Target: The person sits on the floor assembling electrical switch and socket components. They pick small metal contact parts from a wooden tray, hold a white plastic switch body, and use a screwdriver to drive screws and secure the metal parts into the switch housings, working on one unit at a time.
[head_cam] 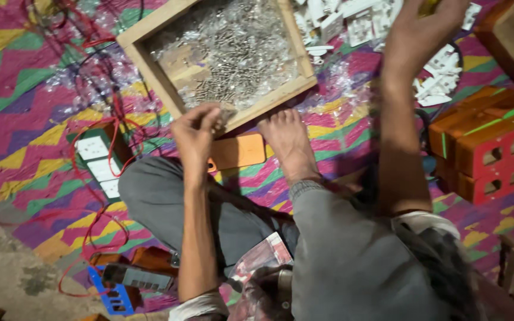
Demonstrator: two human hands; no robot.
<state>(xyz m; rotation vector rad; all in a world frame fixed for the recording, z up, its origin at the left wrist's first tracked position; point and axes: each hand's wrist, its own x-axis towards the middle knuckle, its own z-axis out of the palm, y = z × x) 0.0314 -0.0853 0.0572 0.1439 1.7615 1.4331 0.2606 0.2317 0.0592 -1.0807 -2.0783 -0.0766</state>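
Nearest the camera, the person sits cross-legged in grey trousers (340,261) on a zigzag-patterned mat (19,101) of pink, yellow and green. A clear plastic packet (263,255) lies in the lap. To the near left, a blue part (114,294) sits on the mat beside loops of red wire (93,196).

A little farther, the left hand (196,132) is held over the near edge of a wooden tray (150,65). Its fingers (212,119) are pinched together around something small at the tray's rim; what they grip is too small and blurred to name. Just right of this hand, an orange rectangular plate (239,151) lies flat on the mat, its left end touching the hand's wrist side, and a bare foot (290,142) rests against its right end. Left of the hand sits a board with white switch sockets (99,163).

The tray holds a heap of small metal screws (233,59) on clear plastic, just beyond the left fingertips.

On the right, orange box housings (489,142) are stacked. At the far right, the right hand (423,24) is raised near a pile of white plastic parts (352,21); its fingers close around something yellow, mostly cut off by the frame.
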